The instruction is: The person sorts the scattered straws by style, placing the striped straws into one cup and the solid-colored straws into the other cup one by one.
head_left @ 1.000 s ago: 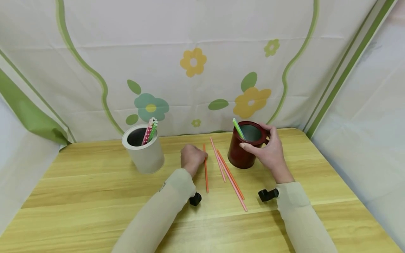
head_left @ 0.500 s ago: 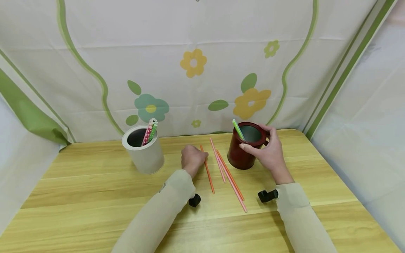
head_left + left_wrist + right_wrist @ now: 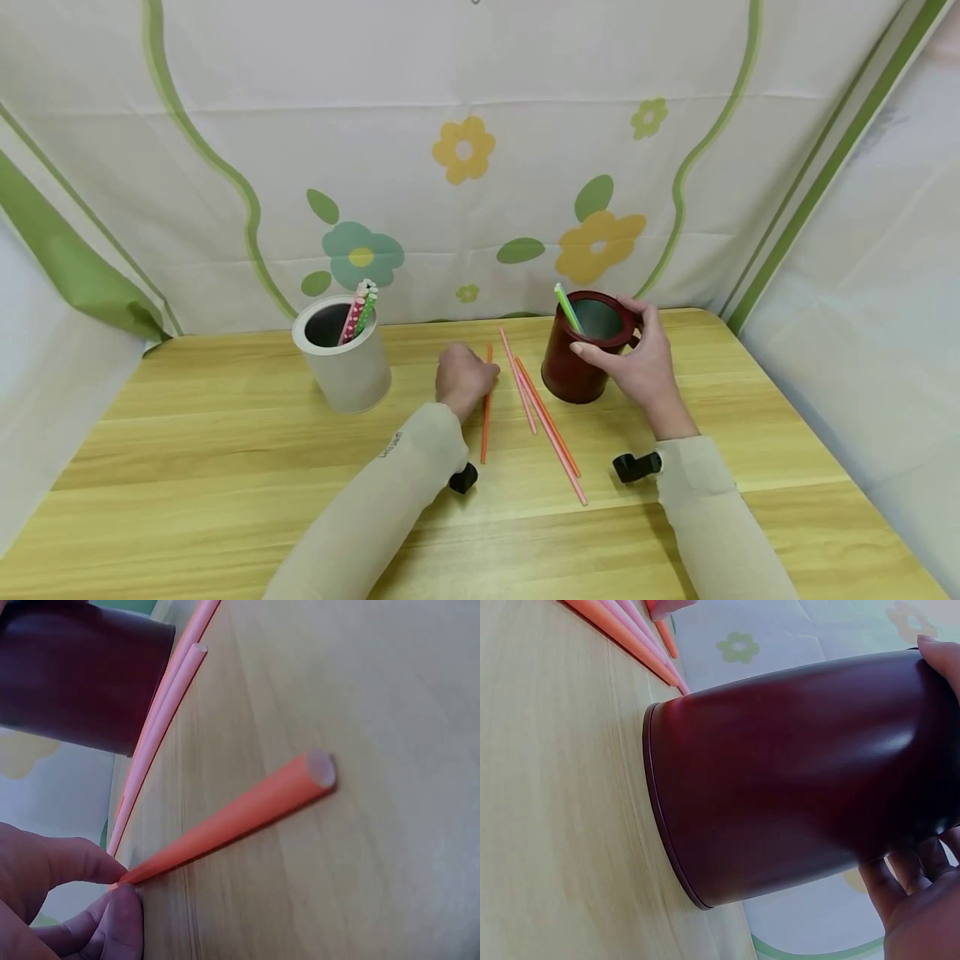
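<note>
My left hand (image 3: 465, 379) pinches an orange straw (image 3: 484, 429) between thumb and fingers near its far part, low over the table. The left wrist view shows the straw's near end (image 3: 319, 771) pointing toward the camera. My right hand (image 3: 643, 367) grips a dark red mug (image 3: 573, 362) around its upper part, thumb at the near rim, other fingers at the handle side. The mug stands upright with a green straw (image 3: 567, 308) and a blue one leaning inside. Between the hands lie a pink straw (image 3: 517, 379), another orange straw (image 3: 551, 417) and a second pink straw (image 3: 566, 467).
A white cup (image 3: 348, 375) on the left holds several pink and green patterned straws (image 3: 358, 312). A flowered curtain (image 3: 465, 67) hangs behind the wooden table (image 3: 187, 467). Each wrist wears a small black camera mount (image 3: 636, 467).
The orange straw in my left hand has swung: its near end went right, then back left past where it began. My right hand and the mug have stayed put.
</note>
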Demonstrator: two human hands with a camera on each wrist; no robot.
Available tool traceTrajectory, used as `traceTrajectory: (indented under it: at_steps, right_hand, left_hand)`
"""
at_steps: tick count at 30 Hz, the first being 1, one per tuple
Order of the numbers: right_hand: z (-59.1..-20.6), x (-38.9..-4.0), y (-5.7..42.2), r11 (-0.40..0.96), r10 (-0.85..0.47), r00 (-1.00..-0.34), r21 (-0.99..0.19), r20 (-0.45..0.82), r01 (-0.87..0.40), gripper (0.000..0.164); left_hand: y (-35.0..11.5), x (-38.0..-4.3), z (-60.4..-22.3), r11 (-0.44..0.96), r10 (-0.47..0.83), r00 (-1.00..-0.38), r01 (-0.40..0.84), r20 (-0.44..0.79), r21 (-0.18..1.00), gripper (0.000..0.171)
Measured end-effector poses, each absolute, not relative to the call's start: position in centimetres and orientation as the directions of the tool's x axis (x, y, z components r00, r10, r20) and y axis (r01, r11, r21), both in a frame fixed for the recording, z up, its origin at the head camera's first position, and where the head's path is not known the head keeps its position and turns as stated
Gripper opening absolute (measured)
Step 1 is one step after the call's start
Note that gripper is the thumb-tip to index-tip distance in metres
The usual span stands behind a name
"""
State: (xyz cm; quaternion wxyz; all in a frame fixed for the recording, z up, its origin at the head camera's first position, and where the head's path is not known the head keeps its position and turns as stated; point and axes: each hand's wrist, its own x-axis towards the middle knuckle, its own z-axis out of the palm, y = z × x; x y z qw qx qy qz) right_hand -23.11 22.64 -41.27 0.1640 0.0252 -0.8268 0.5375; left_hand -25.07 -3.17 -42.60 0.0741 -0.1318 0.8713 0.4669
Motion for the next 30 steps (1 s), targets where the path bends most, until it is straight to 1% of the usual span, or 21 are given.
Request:
traceTrajectory:
  at_steps: [4, 8, 9, 11, 15, 17, 19, 22, 27, 30]
  right_hand:
    - [-41.3, -23.2, 22.7, 0.423, 0.139, -0.945, -0.881, 0.297, -0.214, 0.096]
    - [-41.3, -23.1, 22.6, 0.426, 0.141, -0.947, -0.881, 0.290, -0.207, 0.097]
    - [-41.3, -23.1, 22.6, 0.428, 0.140, -0.947, -0.880, 0.289, -0.205, 0.097]
    - [-41.3, -23.1, 22.6, 0.431, 0.139, -0.948, -0.880, 0.286, -0.202, 0.097]
    - [-41.3, -23.1, 22.6, 0.428, 0.139, -0.947, -0.880, 0.288, -0.205, 0.097]
    - [-41.3, -23.1, 22.7, 0.429, 0.139, -0.947, -0.879, 0.291, -0.207, 0.096]
    - [-41.3, -23.1, 22.7, 0.430, 0.139, -0.947, -0.879, 0.289, -0.205, 0.096]
    - [-41.3, -23.0, 22.6, 0.431, 0.138, -0.949, -0.880, 0.284, -0.201, 0.097]
    - [-41.3, -23.0, 22.5, 0.423, 0.139, -0.949, -0.884, 0.281, -0.200, 0.097]
    - [-41.3, -23.1, 22.5, 0.417, 0.137, -0.948, -0.885, 0.287, -0.208, 0.097]
  left_hand:
    - [-3.0, -24.9, -42.6, 0.545, -0.156, -0.960, -0.280, -0.233, 0.790, 0.055]
    - [-3.1, -24.8, -42.7, 0.518, -0.150, -0.959, -0.284, -0.241, 0.807, 0.056]
    - [-3.2, -24.8, -42.8, 0.506, -0.150, -0.958, -0.286, -0.243, 0.814, 0.054]
    - [-3.3, -24.7, -42.9, 0.474, -0.156, -0.957, -0.290, -0.245, 0.832, 0.046]
    - [-3.5, -24.4, -43.3, 0.409, -0.177, -0.962, -0.264, -0.208, 0.874, 0.019]
    - [-3.6, -24.2, -43.4, 0.379, -0.186, -0.965, -0.243, -0.183, 0.893, 0.010]
    - [-3.8, -24.1, -43.6, 0.356, -0.196, -0.967, -0.224, -0.162, 0.907, 0.010]
    - [-4.1, -24.2, -43.9, 0.295, -0.209, -0.964, -0.223, -0.165, 0.929, 0.010]
    - [-4.5, -24.4, -44.1, 0.148, -0.197, -0.958, -0.239, -0.208, 0.960, 0.012]
    - [-4.7, -24.5, -44.0, 0.086, -0.196, -0.953, -0.250, -0.229, 0.964, 0.013]
